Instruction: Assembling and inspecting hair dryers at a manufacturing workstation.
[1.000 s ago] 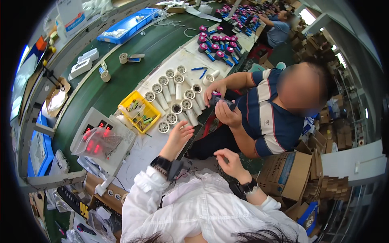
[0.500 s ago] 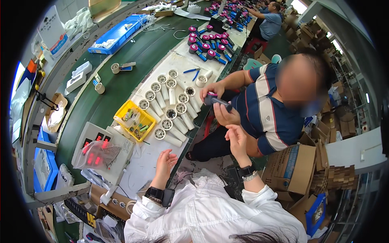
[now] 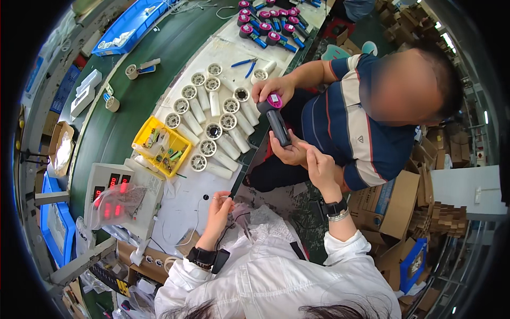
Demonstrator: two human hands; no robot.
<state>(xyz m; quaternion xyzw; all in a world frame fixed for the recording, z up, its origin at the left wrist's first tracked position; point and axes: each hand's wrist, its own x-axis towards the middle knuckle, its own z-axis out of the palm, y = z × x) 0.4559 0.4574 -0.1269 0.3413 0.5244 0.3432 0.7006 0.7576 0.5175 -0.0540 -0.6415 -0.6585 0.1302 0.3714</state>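
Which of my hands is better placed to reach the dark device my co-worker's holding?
Probably your right hand: it's close to the co-worker's lower hand, which supports the dark device. Your left hand is farther from it.

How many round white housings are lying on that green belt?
2. The first housing lies farther along the green belt; the second housing lies nearer and a little to the left. The picture cuts the belt off at the top, so more may be out of view.

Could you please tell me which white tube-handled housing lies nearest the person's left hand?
The white tube-handled housing lowest in the head view, its round end right of the yellow bin; every other one lies farther from the left hand.
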